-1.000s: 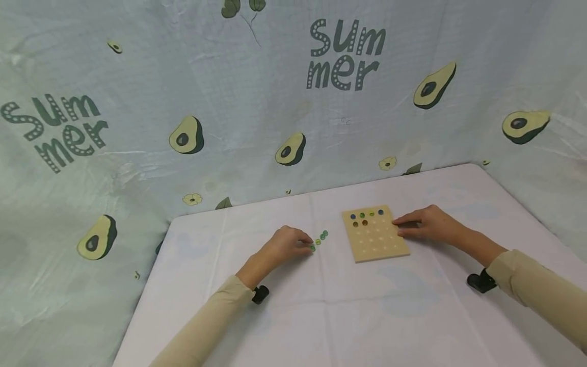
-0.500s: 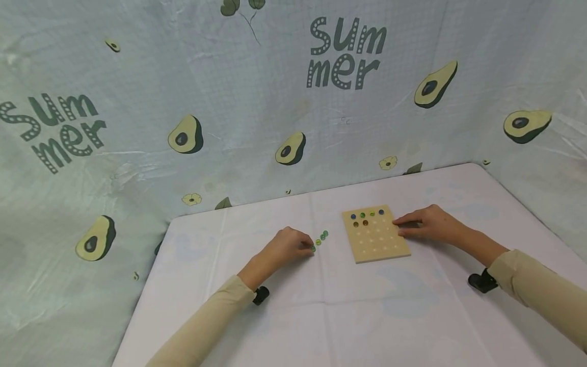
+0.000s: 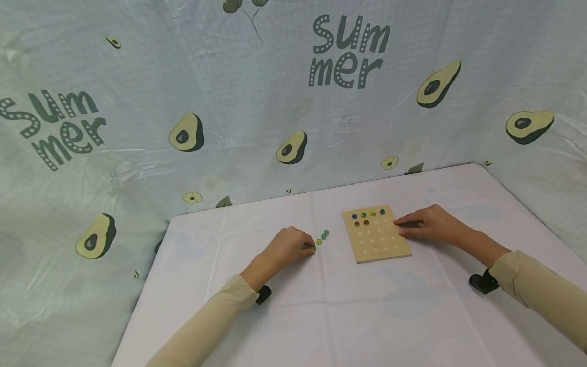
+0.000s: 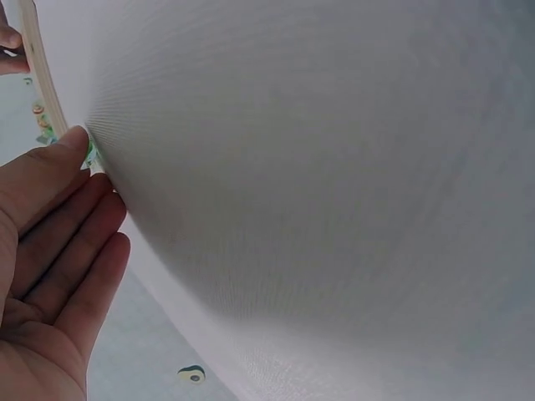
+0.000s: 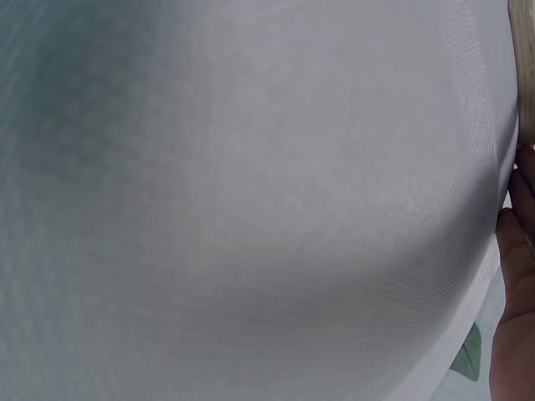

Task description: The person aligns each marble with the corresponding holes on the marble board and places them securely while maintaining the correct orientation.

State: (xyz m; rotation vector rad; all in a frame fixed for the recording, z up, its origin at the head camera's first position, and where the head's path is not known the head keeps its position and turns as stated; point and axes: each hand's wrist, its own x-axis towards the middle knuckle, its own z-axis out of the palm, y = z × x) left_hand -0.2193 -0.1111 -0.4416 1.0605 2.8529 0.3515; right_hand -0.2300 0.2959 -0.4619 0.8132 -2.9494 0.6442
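At the table's middle my left hand (image 3: 289,248) pinches a green glass marble (image 4: 91,153) between thumb and fingertips; only a sliver of it shows. Just past those fingers lie 3 loose marbles, a yellow-green marble (image 3: 319,241) and two green ones in a slanting line. To their right is a flat square wooden board (image 3: 382,245) with rows of small hollows. Several marbles sit in it: the far row runs blue, green, yellow-green, blue (image 3: 382,211), and two amber-brown marbles (image 3: 366,223) start the second row. My right hand (image 3: 431,223) touches the board's right edge with fairly straight fingers.
A pale pink cloth (image 3: 293,326) covers the table. Behind it hangs a light curtain (image 3: 247,102) printed with avocados and lettering. Black wrist cameras hang under both wrists, the right camera (image 3: 483,282) close over the cloth.
My left fingertips have closed around the nearest green marble, which showed more a second ago. My right hand and the board keep their places; the view has shifted slightly.
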